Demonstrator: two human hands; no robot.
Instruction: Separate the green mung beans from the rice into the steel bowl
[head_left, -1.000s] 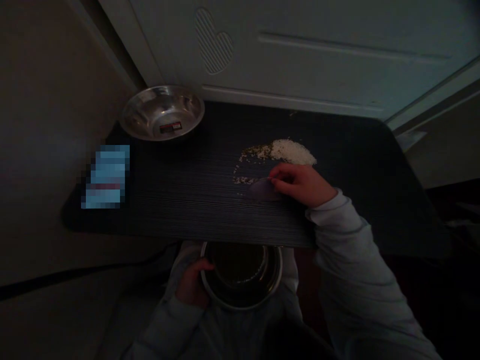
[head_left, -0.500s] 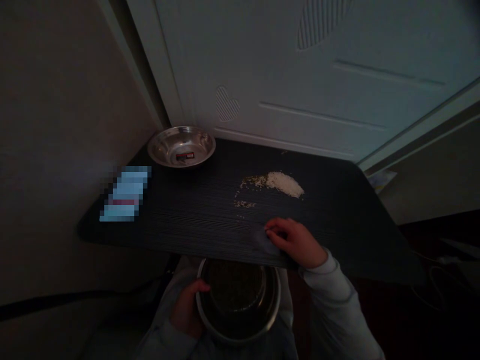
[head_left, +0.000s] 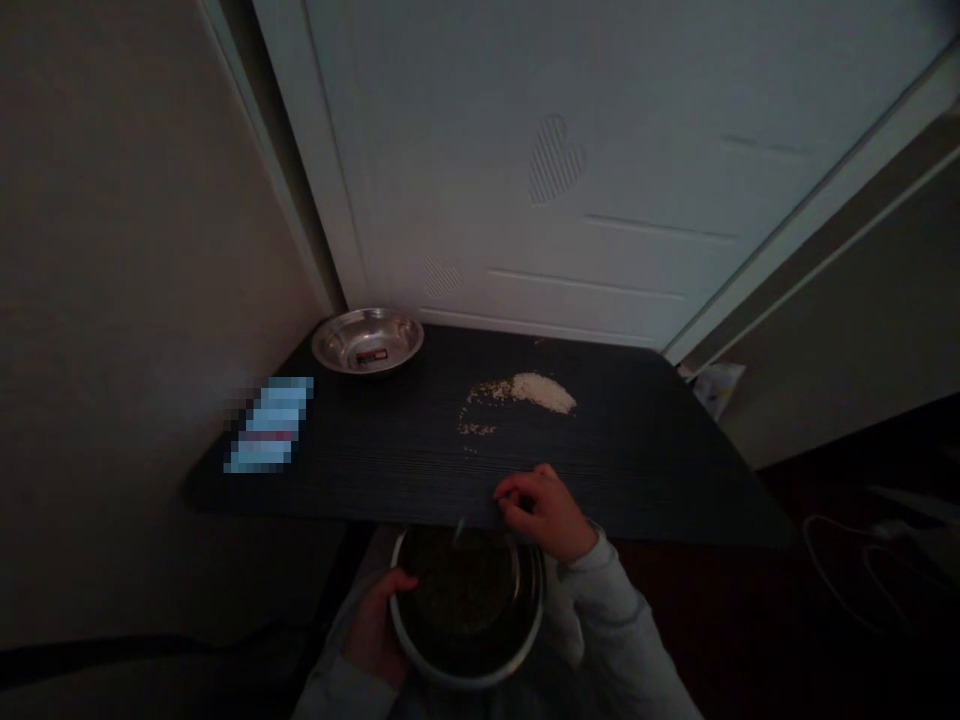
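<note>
My left hand [head_left: 381, 622] grips the left rim of a round metal bowl [head_left: 487, 680], thumb over the edge. The bowl rests on my lap at the table's front edge, with dark greenish contents too dim to make out. Just right of and above it, my right hand [head_left: 546, 512] is closed in a pinch; what it holds is unclear. A small pale bluish streak [head_left: 460, 528] shows over the bowl's far rim, apart from the fingertips. Farther back on the table lies a heap of white rice-like grains [head_left: 546, 392], with small green grains [head_left: 491, 388] at its left end.
The dark table [head_left: 637, 470] carries a shiny metal bowl [head_left: 367, 342] with a label inside at the back left. A blurred-out bright rectangle [head_left: 270, 425] lies at the left. Stray grains [head_left: 476, 430] are scattered before the heap. A white door [head_left: 450, 150] stands behind.
My right hand has moved left and towards the bowl on my lap, away from the tabletop. A blurry greyish patch under it is gone. My left hand keeps its grip; the view has tilted up.
</note>
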